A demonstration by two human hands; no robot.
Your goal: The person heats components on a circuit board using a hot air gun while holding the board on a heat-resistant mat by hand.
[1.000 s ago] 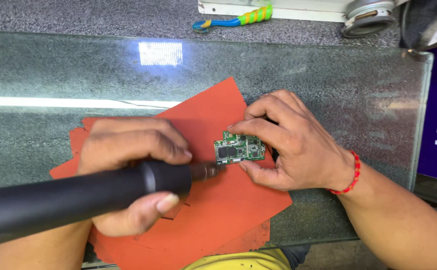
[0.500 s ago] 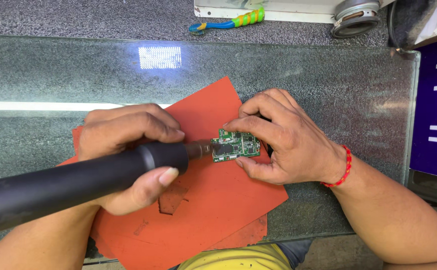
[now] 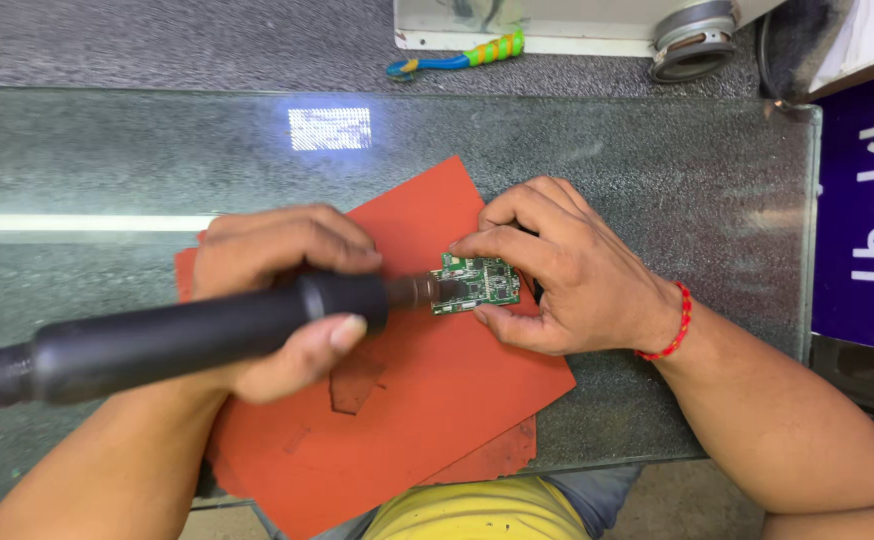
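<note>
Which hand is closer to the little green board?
Right. The right hand touches the green board, pinching its edges on the red mat. The left hand sits off to the board's left, gripping the black tool, whose tip meets the board.

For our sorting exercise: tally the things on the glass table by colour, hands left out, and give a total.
Green: 1, the circuit board
Black: 1, the tool
Red-orange: 2, the top mat and the mat beneath it
Total: 4
</note>
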